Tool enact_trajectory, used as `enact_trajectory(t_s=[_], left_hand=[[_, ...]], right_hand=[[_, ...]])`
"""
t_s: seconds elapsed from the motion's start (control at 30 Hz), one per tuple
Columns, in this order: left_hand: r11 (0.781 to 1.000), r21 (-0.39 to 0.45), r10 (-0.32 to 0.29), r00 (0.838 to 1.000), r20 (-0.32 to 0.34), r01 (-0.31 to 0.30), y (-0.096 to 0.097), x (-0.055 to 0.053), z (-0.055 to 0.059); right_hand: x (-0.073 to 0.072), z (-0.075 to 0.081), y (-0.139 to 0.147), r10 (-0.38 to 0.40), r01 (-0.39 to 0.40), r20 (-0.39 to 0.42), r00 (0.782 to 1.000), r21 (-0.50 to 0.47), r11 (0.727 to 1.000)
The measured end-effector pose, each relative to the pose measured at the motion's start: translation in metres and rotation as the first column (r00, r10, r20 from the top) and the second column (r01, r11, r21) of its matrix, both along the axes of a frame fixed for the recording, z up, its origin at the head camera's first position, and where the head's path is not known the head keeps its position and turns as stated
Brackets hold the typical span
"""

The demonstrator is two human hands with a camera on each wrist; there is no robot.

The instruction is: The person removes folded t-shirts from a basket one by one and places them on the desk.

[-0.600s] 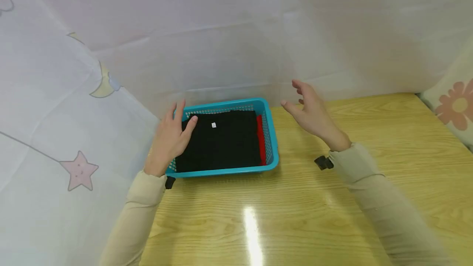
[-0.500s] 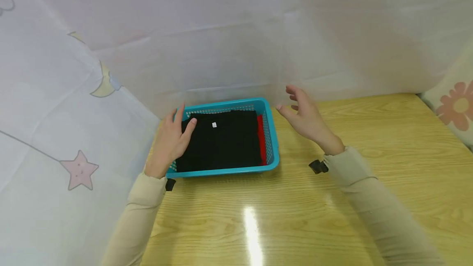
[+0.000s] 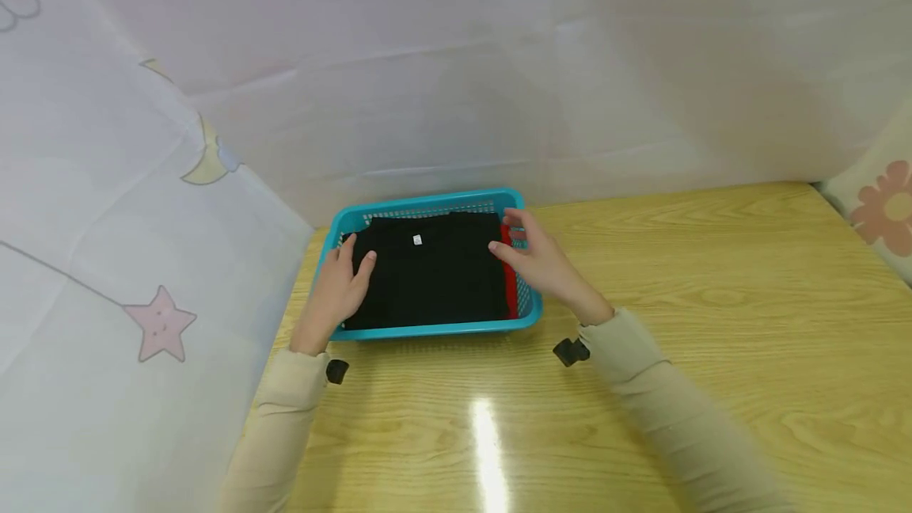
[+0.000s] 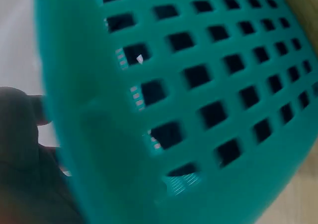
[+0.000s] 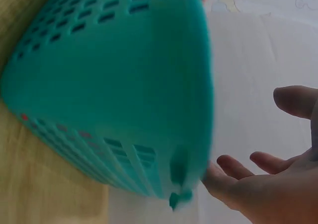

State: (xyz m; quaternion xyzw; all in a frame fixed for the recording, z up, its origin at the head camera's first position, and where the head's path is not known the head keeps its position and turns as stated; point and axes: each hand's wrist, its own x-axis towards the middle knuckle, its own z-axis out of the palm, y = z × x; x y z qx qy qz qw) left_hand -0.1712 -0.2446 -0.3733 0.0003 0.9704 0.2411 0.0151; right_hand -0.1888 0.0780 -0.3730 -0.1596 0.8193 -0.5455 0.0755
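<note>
1. A blue basket (image 3: 442, 329) is sitting on the wood table (image 3: 677, 275), close to a pale sheet (image 3: 427, 101) that is hanging behind it.
2. A black cloth (image 3: 435, 283) is lying flat in the basket and filling most of it. A little white tag (image 3: 417, 240) is showing near its back edge.
3. A strip of red cloth (image 3: 511, 283) is peeking out in the basket, beside the black cloth's right edge.
4. The person's left hand (image 3: 333, 295) is hovering over the left end of the basket. Its thumb is pointing away from its fingers, and it is gripping nothing. I cannot tell if it is touching the rim or the black cloth.
5. The right hand (image 3: 545, 264) is hovering over the right end, by the red cloth. Its thumb and fingers are staying apart and bending a bit, with nothing between them. I cannot tell if it is touching the basket.
6. The person is wearing tan sleeves (image 3: 655, 386), and a small black thing (image 3: 337, 371) is poking out by the left cuff.
7. On the left, a pink star (image 3: 161, 324) and a yellow moon (image 3: 208, 161) are showing on white cloth (image 3: 78, 386).
</note>
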Motion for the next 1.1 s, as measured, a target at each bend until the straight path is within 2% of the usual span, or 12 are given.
enact_trajectory(t_s=[0.1,0.23,0.37,0.5,0.8,1.03,1.1], left_hand=[[1.0,-0.003,0.024,0.998,0.059,-0.024,0.0,0.001,-0.008],[0.998,-0.009,0.067,0.99,0.12,-0.066,0.001,0.003,-0.02],[0.993,-0.009,0.116,0.987,0.114,-0.116,0.003,0.005,-0.03],[0.987,-0.004,0.158,0.982,0.105,-0.159,0.006,0.007,-0.035],[0.975,0.0,0.222,0.97,0.097,-0.223,0.005,0.003,-0.034],[0.976,0.013,0.212,0.958,0.19,-0.219,0.004,0.001,-0.032],[0.977,0.025,0.2,0.956,0.213,-0.21,0.003,0.001,-0.032]], right_hand=[[0.004,-0.006,-0.011,0.038,-0.038,0.006,0.999,0.038,0.999],[0.008,-0.014,-0.026,0.083,-0.077,-0.035,0.996,0.139,0.987],[0.009,-0.024,-0.038,0.085,-0.074,-0.045,0.995,0.209,0.975],[0.01,-0.032,-0.043,0.055,-0.045,-0.034,0.998,0.244,0.969],[0.005,-0.034,-0.046,0.011,-0.017,0.019,1.0,0.331,0.943],[0.001,-0.034,-0.047,0.001,-0.044,0.102,0.995,0.426,0.903],[0.001,-0.034,-0.047,0.011,-0.06,0.116,0.993,0.426,0.903]])
